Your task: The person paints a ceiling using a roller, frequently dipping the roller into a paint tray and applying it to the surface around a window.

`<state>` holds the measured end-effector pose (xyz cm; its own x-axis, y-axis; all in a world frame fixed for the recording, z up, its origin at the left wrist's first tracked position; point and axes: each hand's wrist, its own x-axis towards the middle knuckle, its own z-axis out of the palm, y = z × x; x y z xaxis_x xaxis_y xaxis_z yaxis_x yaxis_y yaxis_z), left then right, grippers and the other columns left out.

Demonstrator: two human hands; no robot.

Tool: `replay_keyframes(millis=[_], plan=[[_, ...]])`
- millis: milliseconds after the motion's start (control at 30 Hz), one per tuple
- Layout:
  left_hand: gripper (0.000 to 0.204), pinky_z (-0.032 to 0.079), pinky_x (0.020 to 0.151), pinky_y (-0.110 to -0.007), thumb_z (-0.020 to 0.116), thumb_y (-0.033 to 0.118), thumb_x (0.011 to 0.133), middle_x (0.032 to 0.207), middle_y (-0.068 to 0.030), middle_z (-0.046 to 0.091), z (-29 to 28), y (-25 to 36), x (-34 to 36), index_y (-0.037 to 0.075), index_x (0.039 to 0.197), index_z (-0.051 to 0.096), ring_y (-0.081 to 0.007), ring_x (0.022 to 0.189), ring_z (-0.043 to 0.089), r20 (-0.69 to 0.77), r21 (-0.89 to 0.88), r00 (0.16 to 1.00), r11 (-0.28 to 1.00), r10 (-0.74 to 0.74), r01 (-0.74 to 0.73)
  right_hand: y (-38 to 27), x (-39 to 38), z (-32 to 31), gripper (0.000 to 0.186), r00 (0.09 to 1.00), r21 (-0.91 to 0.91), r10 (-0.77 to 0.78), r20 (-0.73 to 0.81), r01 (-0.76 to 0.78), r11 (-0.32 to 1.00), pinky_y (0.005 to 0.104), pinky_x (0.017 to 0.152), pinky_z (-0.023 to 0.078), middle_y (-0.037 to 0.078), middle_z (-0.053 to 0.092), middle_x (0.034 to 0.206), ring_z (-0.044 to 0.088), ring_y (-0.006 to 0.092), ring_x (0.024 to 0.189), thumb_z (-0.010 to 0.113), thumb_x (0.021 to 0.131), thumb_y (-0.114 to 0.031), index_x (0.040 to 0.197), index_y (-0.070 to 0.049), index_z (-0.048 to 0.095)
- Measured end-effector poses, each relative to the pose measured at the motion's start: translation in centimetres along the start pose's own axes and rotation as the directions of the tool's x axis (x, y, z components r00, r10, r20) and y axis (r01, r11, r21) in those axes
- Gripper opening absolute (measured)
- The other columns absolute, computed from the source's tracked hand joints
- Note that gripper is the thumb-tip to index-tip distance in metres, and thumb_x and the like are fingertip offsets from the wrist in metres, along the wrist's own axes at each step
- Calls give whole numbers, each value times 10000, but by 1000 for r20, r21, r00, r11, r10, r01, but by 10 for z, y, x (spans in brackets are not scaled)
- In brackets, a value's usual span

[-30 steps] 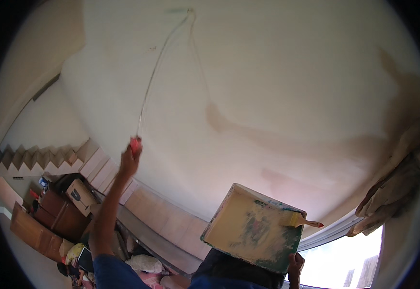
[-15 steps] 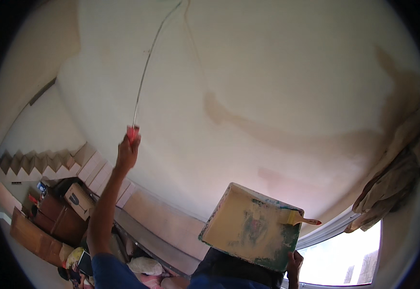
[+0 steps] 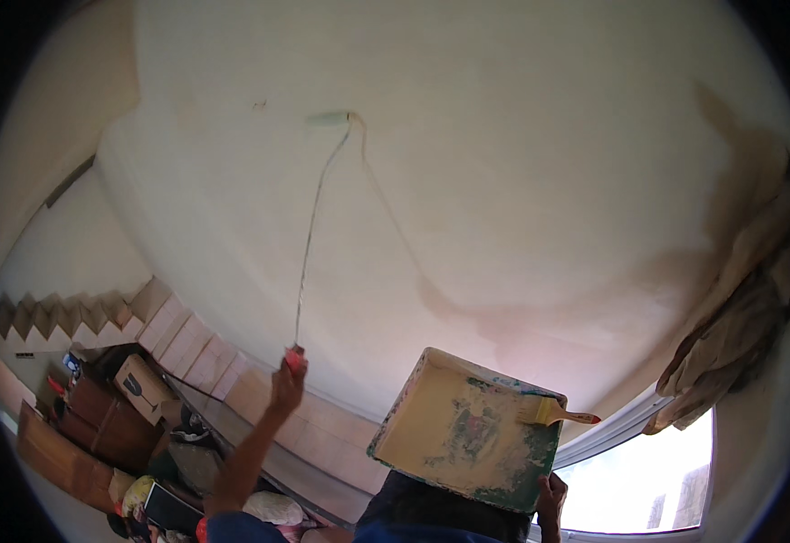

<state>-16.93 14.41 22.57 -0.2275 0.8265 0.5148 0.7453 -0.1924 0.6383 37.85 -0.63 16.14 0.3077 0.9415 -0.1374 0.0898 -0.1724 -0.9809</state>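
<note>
My left hand (image 3: 286, 389) grips the red handle (image 3: 294, 358) of a long wire roller frame, whose pale greenish roller (image 3: 327, 119) rests against the white wall (image 3: 521, 181). My right hand (image 3: 550, 493) holds the edge of a paint-smeared green tray (image 3: 431, 416) coated in cream paint. A brush (image 3: 576, 418) with a wooden handle and yellow bristle end lies on that tray's right part. The roller's shadow and those of my arms fall on the wall.
Stairs (image 3: 177, 326) climb along the left. Below them are a cardboard box (image 3: 141, 389), brown furniture (image 3: 110, 425) and a jumbled pile of things (image 3: 186, 462). Brown draped cloth (image 3: 730, 299) hangs at the right above a bright window (image 3: 639, 480).
My left hand and the roller handle have dropped and shifted right. The roller, near or past the top of the picture earlier, now shows lower on the wall. The tray stays nearly in place.
</note>
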Motion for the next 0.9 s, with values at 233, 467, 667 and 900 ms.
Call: replay_keyframes(millis=[233, 467, 667, 900], plan=[[304, 503, 627, -397, 539, 220, 918, 854, -210, 640, -75, 79, 138, -18, 1106, 517, -349, 801, 648, -35, 229, 992, 968, 118, -107, 8, 5, -6, 363, 999, -42, -49, 21, 50, 998, 272, 552, 345, -4, 524, 649, 423, 82, 633, 572, 860, -329, 781, 25, 575], [348, 517, 732, -390, 533, 214, 918, 982, -221, 634, 11, 77, 67, -27, 1166, 492, -387, 920, 611, -89, 55, 965, 968, 249, -244, 13, 6, -3, 309, 1000, -21, -4, 6, 4, 1000, 270, 565, 355, -4, 531, 662, 427, 79, 649, 565, 863, -268, 794, 33, 578], [350, 517, 682, -404, 548, 184, 906, 942, -238, 630, 24, 84, 38, -45, 1159, 472, -399, 870, 620, -97, -20, 972, 976, 214, -217, 8, 3, -2, 267, 1000, -62, -5, -7, 5, 998, 276, 549, 341, -10, 504, 641, 401, 82, 630, 552, 860, -215, 761, 33, 563], [341, 502, 613, -382, 540, 195, 914, 854, -226, 630, -6, 109, 76, -35, 1157, 475, -381, 764, 638, 3, 0, 990, 990, 139, -139, 10, 1, -3, 287, 999, -111, -19, -30, 16, 994, 279, 520, 323, -5, 486, 605, 392, 81, 605, 559, 850, -235, 737, 30, 560]])
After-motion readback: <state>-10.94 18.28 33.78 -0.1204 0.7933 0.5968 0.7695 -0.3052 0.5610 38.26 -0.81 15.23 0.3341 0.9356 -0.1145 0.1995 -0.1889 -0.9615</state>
